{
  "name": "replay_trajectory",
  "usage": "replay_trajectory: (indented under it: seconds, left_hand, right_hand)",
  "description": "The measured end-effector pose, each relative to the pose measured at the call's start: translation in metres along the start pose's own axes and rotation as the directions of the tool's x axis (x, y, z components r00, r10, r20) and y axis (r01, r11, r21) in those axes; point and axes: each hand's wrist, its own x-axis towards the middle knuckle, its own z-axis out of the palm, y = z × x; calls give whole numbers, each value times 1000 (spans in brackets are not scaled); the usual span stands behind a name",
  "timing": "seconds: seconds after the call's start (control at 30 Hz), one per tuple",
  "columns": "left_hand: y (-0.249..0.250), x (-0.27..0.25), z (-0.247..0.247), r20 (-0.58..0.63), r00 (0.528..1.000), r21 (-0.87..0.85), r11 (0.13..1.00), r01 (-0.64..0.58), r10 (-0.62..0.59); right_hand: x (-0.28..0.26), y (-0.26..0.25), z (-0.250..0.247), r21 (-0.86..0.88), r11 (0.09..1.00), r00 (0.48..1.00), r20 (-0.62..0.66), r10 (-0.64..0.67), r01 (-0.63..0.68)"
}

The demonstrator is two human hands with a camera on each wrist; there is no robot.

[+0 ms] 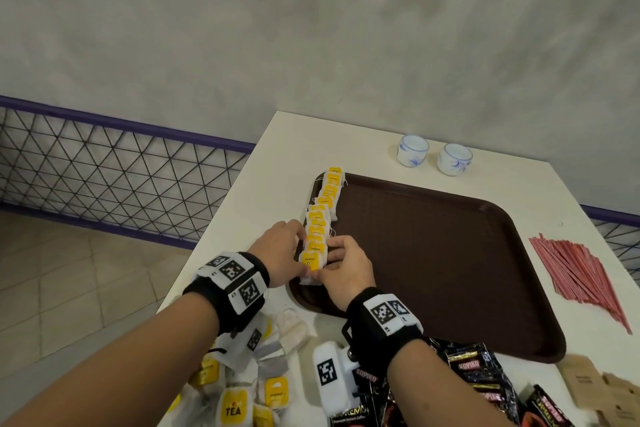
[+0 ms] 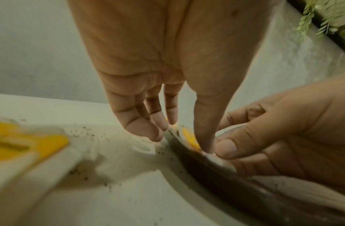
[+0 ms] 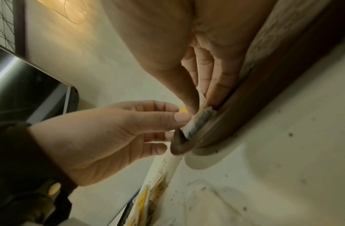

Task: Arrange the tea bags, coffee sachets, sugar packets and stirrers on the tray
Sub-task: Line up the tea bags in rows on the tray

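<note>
A brown tray [image 1: 450,253] lies on the white table [image 1: 346,142]. A row of yellow-tagged tea bags [image 1: 323,211] runs along the tray's left edge. Both hands meet at the nearest tea bag [image 1: 310,261]. My left hand [image 1: 284,246] lays straight fingers against the row's left side, and its thumb [image 2: 204,134] presses on the bag. My right hand [image 1: 346,262] pinches that bag's white corner [image 3: 202,117] between thumb [image 2: 225,147] and fingers, at the tray rim [image 3: 235,114]. Red stirrers [image 1: 581,274] lie to the right of the tray.
Loose tea bags [image 1: 235,406] are heaped near the table's front left, black coffee sachets [image 1: 474,378] at the front middle and brown sugar packets [image 1: 588,388] at the front right. Two small cups [image 1: 412,150] [image 1: 454,158] stand behind the tray. The table's left edge drops to the floor.
</note>
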Motion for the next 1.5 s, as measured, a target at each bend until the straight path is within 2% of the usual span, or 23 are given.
replay_trajectory:
  seconds: [0.13,0.2,0.3,0.37,0.43,0.5,0.6,0.7,0.77,0.87,1.03,1.17,1.23,1.33,1.4,1.5]
  left_hand:
    - [-6,-21,-22,-2,999,-59,997,-40,40]
    - [-16,-40,-38,-6,997,-32,997,-73,73]
    - [-33,-76,-52,59,990,75,988,-134,129]
    - [-39,-99,-49,163,975,135,975,-175,152]
    - [-41,-116,-38,247,958,233,950,-206,148]
    - [-41,-124,-23,258,954,293,929,-227,151]
    - [-40,-124,-1,154,974,308,929,-205,164]
    - [-36,-117,12,43,992,345,930,-128,121]
    - [-34,-113,18,19,996,351,932,-90,89]
    - [-29,-108,21,26,998,373,926,-67,61]
    - [-23,-109,17,59,998,313,949,-40,22]
    - [-24,-114,13,43,994,250,962,-106,98]
    - [-23,-117,10,20,989,116,982,-150,148]
    - [-23,-120,3,14,993,-273,956,-108,117]
    - [-22,-120,0,33,996,-509,859,-59,88]
    - [-13,-117,0,4,998,-720,693,-37,57]
  right_hand:
    - [-16,-6,-15,-66,998,1000,-20,-9,8]
    - [-30,-11,-23,-163,984,997,23,-67,70]
    - [-59,-18,-23,-332,914,955,256,-152,234]
    - [-81,-25,-16,-445,830,875,473,-101,336]
    - [-95,-27,-7,-540,719,809,586,-52,438]
    - [-100,-26,3,-614,616,813,577,-77,494]
    - [-98,-22,17,-720,512,859,506,-77,469]
    - [-96,-22,22,-776,476,887,460,-22,414]
    - [-95,-23,20,-793,467,899,438,-11,392]
    - [-98,-24,16,-789,479,906,423,-33,385]
    - [-100,-21,7,-780,493,910,408,-67,386]
    - [-98,-15,-7,-712,627,940,324,-105,316]
    - [-95,-10,-16,-635,730,960,260,-109,254]
    - [-87,-1,-27,-407,892,976,173,-135,196]
    - [-81,4,-32,-167,973,982,134,-137,158]
    - [-75,8,-38,173,985,985,167,-44,15]
